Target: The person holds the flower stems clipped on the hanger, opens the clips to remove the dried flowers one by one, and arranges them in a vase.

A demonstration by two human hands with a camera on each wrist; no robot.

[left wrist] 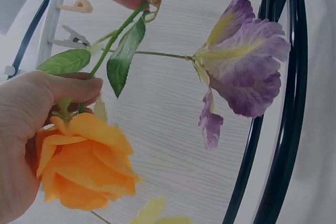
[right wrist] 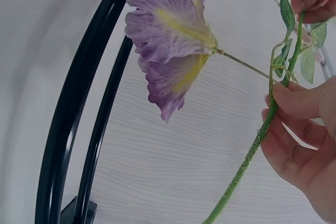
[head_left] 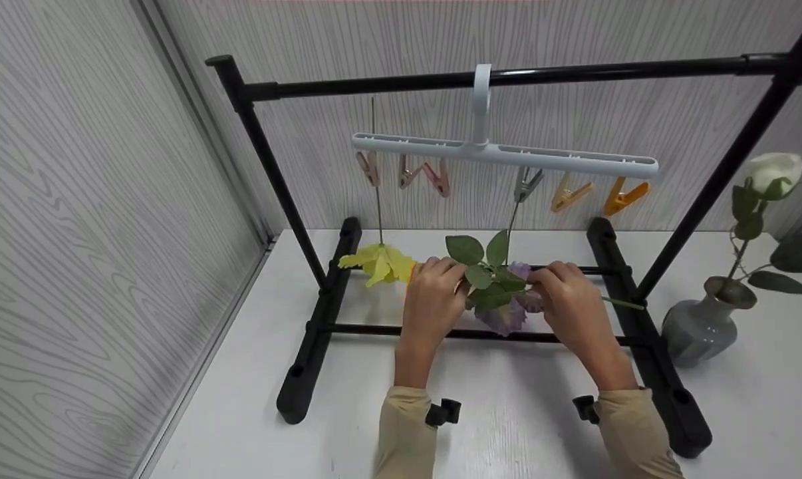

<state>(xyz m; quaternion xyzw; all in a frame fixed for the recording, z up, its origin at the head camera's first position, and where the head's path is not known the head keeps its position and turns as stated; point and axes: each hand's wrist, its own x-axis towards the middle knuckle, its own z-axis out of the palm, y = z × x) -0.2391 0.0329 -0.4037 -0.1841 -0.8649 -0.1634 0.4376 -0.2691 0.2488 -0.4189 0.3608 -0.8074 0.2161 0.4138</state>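
An orange rose (left wrist: 89,161) with a green leafy stem is held sideways between both hands. My left hand (head_left: 434,299) pinches the stem just beside the bloom. Farther along, my right hand (head_left: 567,296) pinches the same stem (right wrist: 244,163) between thumb and fingers, and its bare end sticks out to the right. Green leaves (head_left: 487,273) stand up between the hands. Behind them a purple flower (right wrist: 170,30) hangs head down from the grey clip (head_left: 526,185). To the left, a yellow flower (head_left: 380,264) hangs upside down from a pink clip (head_left: 369,169).
A light blue hanger (head_left: 507,154) hooks over the black rack's top bar (head_left: 388,82). Other clips on it, including an orange clip (head_left: 626,195), hold nothing. On the right, a grey vase (head_left: 700,326) with a white rose (head_left: 777,174) stands beside the rack's foot.
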